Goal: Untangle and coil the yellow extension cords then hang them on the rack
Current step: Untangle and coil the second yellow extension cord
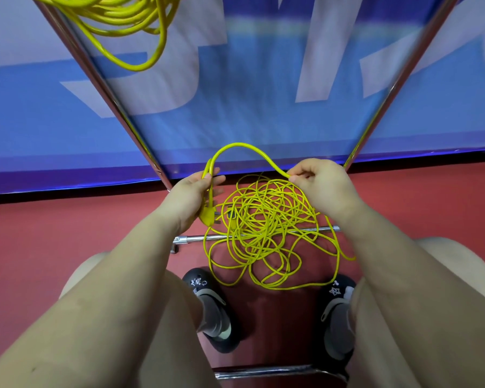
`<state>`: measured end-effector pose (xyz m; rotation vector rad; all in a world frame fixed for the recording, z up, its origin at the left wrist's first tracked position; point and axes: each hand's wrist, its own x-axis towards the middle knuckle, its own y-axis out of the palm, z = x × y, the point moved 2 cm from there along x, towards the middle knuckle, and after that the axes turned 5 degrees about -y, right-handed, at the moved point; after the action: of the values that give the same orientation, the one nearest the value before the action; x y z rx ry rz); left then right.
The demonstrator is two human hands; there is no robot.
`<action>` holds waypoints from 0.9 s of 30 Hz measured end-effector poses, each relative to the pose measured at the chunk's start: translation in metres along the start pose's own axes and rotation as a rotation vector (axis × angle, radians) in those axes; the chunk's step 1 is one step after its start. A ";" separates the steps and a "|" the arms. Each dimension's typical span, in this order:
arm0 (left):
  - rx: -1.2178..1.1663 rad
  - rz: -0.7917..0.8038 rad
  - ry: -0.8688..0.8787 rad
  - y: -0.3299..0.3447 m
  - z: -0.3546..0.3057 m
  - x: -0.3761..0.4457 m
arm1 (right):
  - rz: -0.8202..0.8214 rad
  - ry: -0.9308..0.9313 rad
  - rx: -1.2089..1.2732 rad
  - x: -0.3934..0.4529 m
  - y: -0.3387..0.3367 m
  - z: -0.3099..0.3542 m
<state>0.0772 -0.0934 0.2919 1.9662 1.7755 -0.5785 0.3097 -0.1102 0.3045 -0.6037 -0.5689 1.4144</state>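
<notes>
1. Yellow, glossy and thin, the tangled cord (263, 231) lay in a loose round nest of loops on the matte red floor (67, 233), between the person's two dark shoes (207, 303) and the near foot of the rack.
2. One end rose from the heap in a smooth arch running left to right between both hands.
3. The left hand (196, 191) gripped the cord just above its plug (207, 217) — fingers curled round it, the cord's long axis there near-to-far, the plug hanging toward the near side.
4. The right hand (319, 180) pinched the arch's other leg between thumb and fingertips.
5. Polished chrome tubes of the rack (104, 88) slanted up and outward — a second cord bundle (123, 15), already coiled, hung at far left.
6. Behind stood a blue banner (249, 107) with blurred pale lettering.
</notes>
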 end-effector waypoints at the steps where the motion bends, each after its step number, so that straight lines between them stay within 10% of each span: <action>1: 0.030 -0.032 0.010 -0.001 0.000 0.000 | 0.001 -0.009 -0.008 0.000 -0.002 0.001; 10: 0.420 -0.007 0.110 0.007 0.003 -0.005 | 0.052 -0.099 -0.168 -0.005 0.002 0.017; 20: 0.346 0.185 0.128 0.034 0.004 -0.015 | -0.020 -0.122 0.005 -0.010 0.017 0.033; 27: 0.009 0.051 0.106 0.006 -0.007 -0.003 | 0.469 0.082 -0.429 -0.011 0.022 -0.016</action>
<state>0.0832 -0.0924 0.2994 2.0767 1.7821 -0.4752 0.3041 -0.1205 0.2777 -1.1918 -0.7005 1.7057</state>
